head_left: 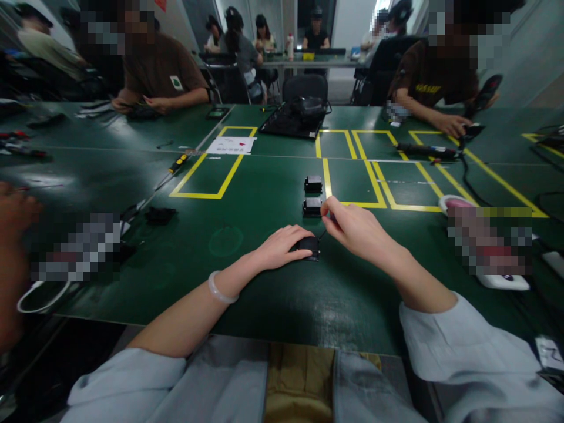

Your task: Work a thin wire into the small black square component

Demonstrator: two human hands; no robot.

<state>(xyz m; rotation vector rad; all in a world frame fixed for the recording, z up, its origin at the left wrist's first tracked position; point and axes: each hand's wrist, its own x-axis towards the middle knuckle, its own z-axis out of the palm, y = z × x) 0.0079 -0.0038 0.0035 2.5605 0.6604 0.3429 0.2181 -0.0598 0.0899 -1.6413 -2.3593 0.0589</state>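
Observation:
My left hand [286, 247] rests on the green table with its fingers over a small black block [311, 249], thumb along the near side. Just to the right, my right hand [348, 223] is closed in a pinch. From its fingers a thin dark rod [323, 234] slants down toward the block's right side; its kind is too small to tell. Beyond my left hand sits a black part with a grey top [312, 207], close to the right fingertips. A similar black part [313, 183] stands behind it.
Yellow tape outlines [356, 204] mark the green table [273, 311]. A screwdriver [180, 163] lies left, near a small black piece [160, 215]. A black bag [304, 108] lies ahead. Right are a black cylindrical tool [427, 151] and a white-edged item [502, 281]. Several people sit around.

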